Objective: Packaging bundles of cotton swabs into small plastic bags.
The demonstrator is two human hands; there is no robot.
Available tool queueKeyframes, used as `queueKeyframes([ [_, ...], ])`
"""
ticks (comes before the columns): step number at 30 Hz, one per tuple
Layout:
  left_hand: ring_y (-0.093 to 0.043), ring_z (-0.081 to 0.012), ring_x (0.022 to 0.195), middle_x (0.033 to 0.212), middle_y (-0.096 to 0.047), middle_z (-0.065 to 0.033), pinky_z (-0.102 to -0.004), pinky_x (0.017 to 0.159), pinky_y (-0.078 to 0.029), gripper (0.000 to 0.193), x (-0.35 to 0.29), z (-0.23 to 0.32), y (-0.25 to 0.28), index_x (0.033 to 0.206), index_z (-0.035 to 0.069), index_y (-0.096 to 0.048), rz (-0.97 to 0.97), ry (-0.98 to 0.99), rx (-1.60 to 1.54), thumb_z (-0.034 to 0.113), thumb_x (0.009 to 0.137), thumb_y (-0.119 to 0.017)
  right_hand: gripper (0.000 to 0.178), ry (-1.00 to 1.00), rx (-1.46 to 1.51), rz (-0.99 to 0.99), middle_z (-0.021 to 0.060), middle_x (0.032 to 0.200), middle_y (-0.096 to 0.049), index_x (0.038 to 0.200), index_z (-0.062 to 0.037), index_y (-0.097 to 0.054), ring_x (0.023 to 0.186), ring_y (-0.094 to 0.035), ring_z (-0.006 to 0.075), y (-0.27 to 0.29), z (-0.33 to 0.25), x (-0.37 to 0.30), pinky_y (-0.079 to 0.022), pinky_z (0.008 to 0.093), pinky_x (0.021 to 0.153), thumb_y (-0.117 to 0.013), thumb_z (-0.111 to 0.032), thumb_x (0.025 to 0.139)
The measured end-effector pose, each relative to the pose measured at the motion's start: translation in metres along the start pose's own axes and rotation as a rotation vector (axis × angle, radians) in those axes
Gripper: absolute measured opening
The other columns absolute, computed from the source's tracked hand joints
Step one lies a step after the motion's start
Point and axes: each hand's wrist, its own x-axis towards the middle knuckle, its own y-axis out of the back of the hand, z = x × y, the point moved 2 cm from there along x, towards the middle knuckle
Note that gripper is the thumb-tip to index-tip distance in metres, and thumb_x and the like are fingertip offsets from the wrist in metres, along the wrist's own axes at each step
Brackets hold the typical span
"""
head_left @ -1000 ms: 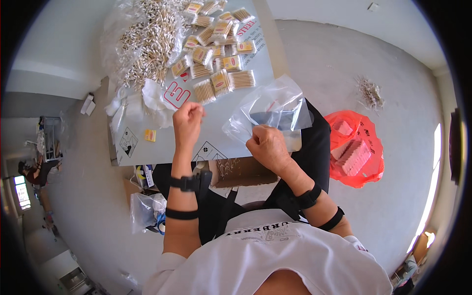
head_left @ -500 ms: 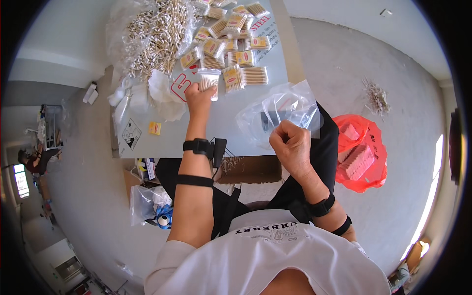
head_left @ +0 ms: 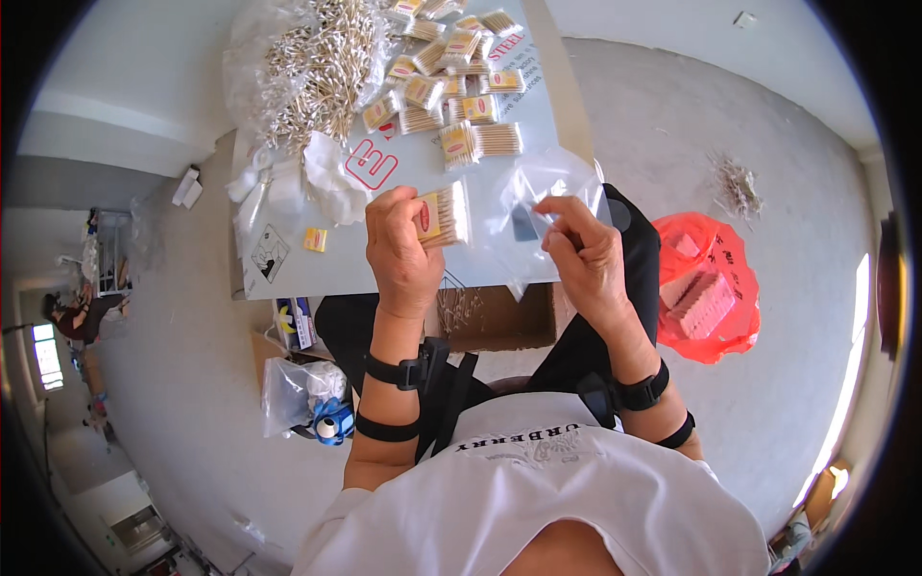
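Note:
My left hand [head_left: 401, 252] grips a small packet of cotton swabs [head_left: 444, 215] with a red label, held above the front edge of the white table [head_left: 317, 274]. My right hand [head_left: 586, 252] pinches the edge of a clear plastic bag [head_left: 538, 206] that lies over the table's right front corner. The packet sits just left of the bag's opening. Several more swab packets [head_left: 461, 91] lie in rows at the far side of the table. A big heap of loose cotton swabs [head_left: 312, 67] rests on clear plastic at the far left.
A red plastic bag [head_left: 706, 288] with pink blocks sits on the floor to my right. Under the table are a cardboard box [head_left: 499, 317] and a clear bag with a blue roll [head_left: 307, 398]. A small yellow piece [head_left: 315, 240] lies on the table. Loose swabs [head_left: 738, 182] litter the floor.
My left hand reached forward to the packets, took one, and brought it back toward the bag. My right hand lifted and opened the clear bag's edge.

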Motion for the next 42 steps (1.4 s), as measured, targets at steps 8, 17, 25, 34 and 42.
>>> queueKeyframes([
  [8,-0.06,-0.0258,0.078,0.086,-0.06,-0.014,-0.0357,0.074,-0.049,0.035,0.002,0.051,0.006,0.118,-0.004,-0.049,-0.603,0.824,-1.074,0.002,0.084,-0.054,0.009,-0.11,-0.007,0.123,0.0111,0.064,-0.057,0.087,0.0021,-0.057,0.055,-0.057,0.0187,0.004,-0.004,-0.001,-0.045,0.0284,0.055,-0.058,0.002,0.078],
  [17,-0.061,-0.0435,0.082,0.09,-0.063,-0.0251,-0.0465,0.069,-0.05,0.022,-0.001,0.062,-0.008,0.102,-0.004,-0.052,-0.9,0.412,-0.059,0.004,0.082,-0.054,0.015,0.237,-0.18,0.082,0.0172,0.077,-0.057,0.092,-0.0008,-0.056,0.067,-0.06,0.0356,-0.014,-0.025,-0.013,-0.048,0.0409,0.059,-0.058,0.0,0.077],
  [25,-0.065,-0.0248,0.086,0.094,-0.065,-0.0122,-0.0349,0.072,-0.052,0.024,-0.019,0.036,-0.009,0.108,-0.002,-0.055,-0.927,0.58,-0.819,0.011,0.088,-0.053,0.027,0.456,-0.359,-0.081,0.0115,0.073,-0.053,0.092,0.0018,-0.053,0.063,-0.058,0.0302,-0.033,-0.036,-0.021,-0.049,0.0374,0.055,-0.061,0.001,0.067],
  [34,-0.057,-0.0169,0.08,0.091,-0.061,-0.0057,-0.0293,0.073,-0.048,0.021,-0.035,0.017,-0.028,0.104,0.002,-0.058,-0.787,0.913,-0.868,0.014,0.087,-0.052,0.028,0.563,-0.243,-0.24,0.0141,0.077,-0.054,0.089,0.0009,-0.048,0.071,-0.059,0.0347,-0.058,-0.041,-0.028,-0.049,0.0409,0.061,-0.062,-0.001,0.065],
  [42,-0.058,-0.0169,0.076,0.08,-0.064,-0.0147,-0.0345,0.069,-0.048,0.026,-0.025,-0.006,-0.048,0.096,-0.004,-0.063,-1.156,0.609,-0.322,0.017,0.08,-0.063,0.024,0.628,-0.137,-0.316,0.0139,0.08,-0.053,0.087,0.0032,-0.051,0.075,-0.057,0.0324,-0.085,-0.057,-0.029,-0.049,0.0384,0.069,-0.06,-0.004,0.066],
])
